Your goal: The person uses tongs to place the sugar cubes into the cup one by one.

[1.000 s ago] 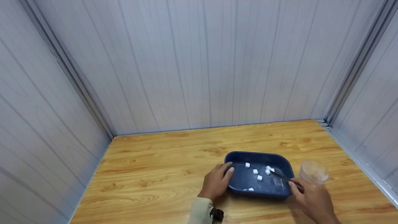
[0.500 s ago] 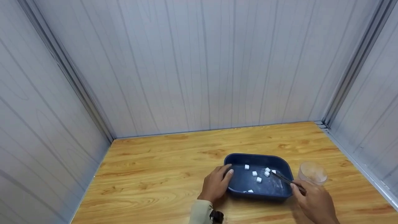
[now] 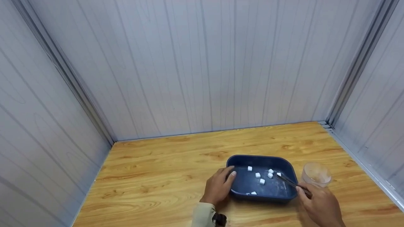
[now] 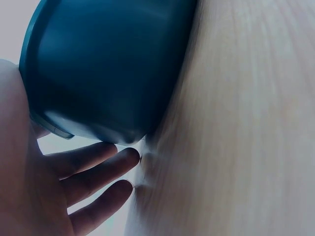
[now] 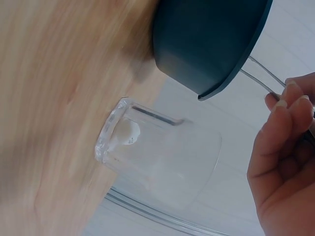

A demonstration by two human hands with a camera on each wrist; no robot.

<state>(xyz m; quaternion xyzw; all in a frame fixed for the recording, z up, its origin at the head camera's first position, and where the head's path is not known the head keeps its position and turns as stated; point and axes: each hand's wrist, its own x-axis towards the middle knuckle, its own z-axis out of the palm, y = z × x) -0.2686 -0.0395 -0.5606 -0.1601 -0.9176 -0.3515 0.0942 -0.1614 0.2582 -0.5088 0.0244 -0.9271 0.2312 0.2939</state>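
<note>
A dark blue rectangular tub (image 3: 262, 198) stands on the wooden table. Inside lie several small white cubes (image 3: 262, 182) that look like sugar cubes. My left hand (image 3: 217, 186) holds the tub's left wall, its thumb over the rim; in the left wrist view the other fingers (image 4: 101, 169) reach down outside the wall. A pair of metal tweezers (image 3: 288, 180) is pinched in my right hand (image 3: 320, 201) above the tub's right rim. The tweezer tips are right at one white cube (image 3: 279, 174). In the right wrist view the two tweezer arms stand slightly apart.
Just right of the tub is a clear cup (image 3: 316, 174), close to my right hand. A round white piece (image 5: 127, 132) shows through its side near the base. Pale panel walls (image 3: 202, 78) enclose the table (image 3: 151, 176) at the back and both sides.
The tweezer tips have shifted slightly right, away from the clustered cubes. One cube now lies a little apart from that cluster, beside the tips. My left hand stays on the tub.
</note>
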